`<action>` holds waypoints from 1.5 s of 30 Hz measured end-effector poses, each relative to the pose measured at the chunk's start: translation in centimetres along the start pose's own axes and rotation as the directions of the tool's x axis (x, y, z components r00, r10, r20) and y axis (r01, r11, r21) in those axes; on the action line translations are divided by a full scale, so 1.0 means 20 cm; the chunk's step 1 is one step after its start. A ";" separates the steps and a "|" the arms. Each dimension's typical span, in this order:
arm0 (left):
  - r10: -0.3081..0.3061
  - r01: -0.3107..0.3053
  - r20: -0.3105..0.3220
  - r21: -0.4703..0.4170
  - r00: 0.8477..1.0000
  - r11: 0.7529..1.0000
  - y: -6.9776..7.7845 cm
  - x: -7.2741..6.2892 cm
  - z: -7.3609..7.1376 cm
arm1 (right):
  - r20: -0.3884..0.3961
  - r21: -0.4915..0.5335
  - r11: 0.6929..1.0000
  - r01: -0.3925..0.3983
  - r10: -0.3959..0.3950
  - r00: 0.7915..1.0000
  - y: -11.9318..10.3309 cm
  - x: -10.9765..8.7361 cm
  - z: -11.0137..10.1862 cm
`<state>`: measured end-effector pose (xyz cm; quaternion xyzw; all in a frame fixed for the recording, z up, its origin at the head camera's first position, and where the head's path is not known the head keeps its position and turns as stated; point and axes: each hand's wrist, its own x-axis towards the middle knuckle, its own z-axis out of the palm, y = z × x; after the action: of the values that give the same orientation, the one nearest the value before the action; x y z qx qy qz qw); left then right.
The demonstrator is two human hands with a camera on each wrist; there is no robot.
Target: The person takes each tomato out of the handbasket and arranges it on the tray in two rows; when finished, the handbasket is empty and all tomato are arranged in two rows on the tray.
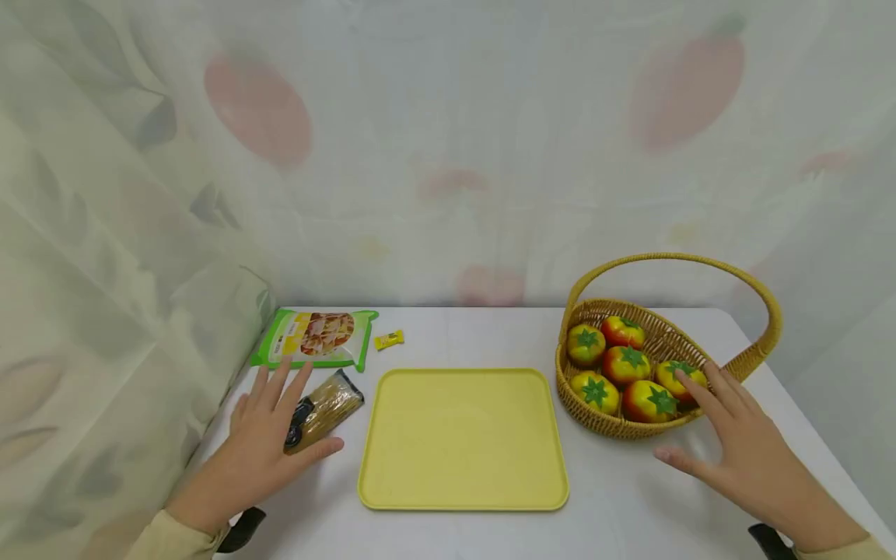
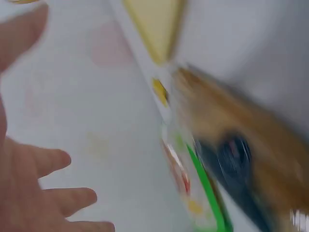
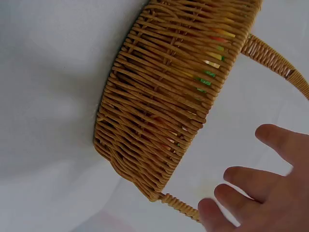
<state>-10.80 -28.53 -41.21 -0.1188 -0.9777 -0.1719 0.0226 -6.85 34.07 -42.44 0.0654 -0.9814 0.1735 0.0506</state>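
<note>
A pale curtain (image 1: 434, 155) printed with faded fruit and leaves hangs behind and to the left of a white table (image 1: 490, 537). At the table's right stands a wicker basket (image 1: 610, 426), its tall handle arching over it. The yellow tray (image 1: 462, 439) lies flat in the middle, left of the basket and just apart from it. The right hand (image 1: 742, 443) is spread beside the basket's near right side, fingers wide and holding nothing; in the right wrist view its fingertips stand apart from the woven wall. The left hand (image 1: 262, 439) is likewise spread, thumb well out, holding nothing, and partly covers the noodles in the head view. A green-edged bag (image 1: 329, 334) lies at the far left. Nearer, between bag and tray, the clear packet of noodles (image 1: 334, 406) lies aslant, its dark label blurred in the left wrist view. Six red-and-yellow tomatoes (image 1: 626, 364) with green tops sit inside the basket. A small yellow sweet (image 1: 389, 340) lies just right of the bag, beyond the tray.
</note>
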 end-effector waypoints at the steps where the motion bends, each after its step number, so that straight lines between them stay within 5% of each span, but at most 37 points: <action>1: 0.012 -0.013 -0.006 -0.043 1.000 0.999 0.02 0.02 0.01 | 0.002 0.032 0.999 0.002 -0.002 1.000 0.00 0.01 -0.01; 5: 0.009 -0.006 0.012 -0.187 1.000 0.982 0.09 0.07 0.05 | -0.002 0.114 0.993 0.000 0.000 1.000 0.00 0.08 -0.06; 11: -0.084 0.128 0.144 -0.324 0.986 0.938 0.15 0.14 0.14 | 0.040 0.087 0.993 0.076 -0.080 0.996 0.00 0.24 -0.07; 14: -0.153 0.209 0.189 -0.322 0.970 0.923 0.17 0.16 0.19 | 0.073 0.064 0.991 0.118 -0.123 0.990 0.00 0.31 -0.04; 18: -0.185 0.241 0.202 -0.304 0.962 0.922 0.17 0.16 0.22 | 0.100 0.043 0.986 0.162 -0.165 0.981 0.00 0.38 -0.03; 28: -0.102 0.160 0.225 -0.257 0.969 0.953 0.18 0.26 0.28 | 0.194 -0.047 0.993 0.110 -0.099 0.976 0.04 0.45 -0.06; 36: -0.115 0.176 0.243 -0.247 0.963 0.953 0.18 0.30 0.30 | 0.243 -0.074 0.995 0.070 -0.050 0.969 0.06 0.48 -0.03; 45: -0.158 0.280 0.365 -0.313 0.918 0.908 0.17 0.32 0.31 | 0.223 -0.092 0.994 0.058 -0.036 0.974 0.09 0.47 -0.01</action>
<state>-16.25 -21.87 -45.39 -0.0361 -0.9265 -0.3264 -0.1837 -16.32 34.79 -41.67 0.1048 -0.9864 0.1154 -0.0519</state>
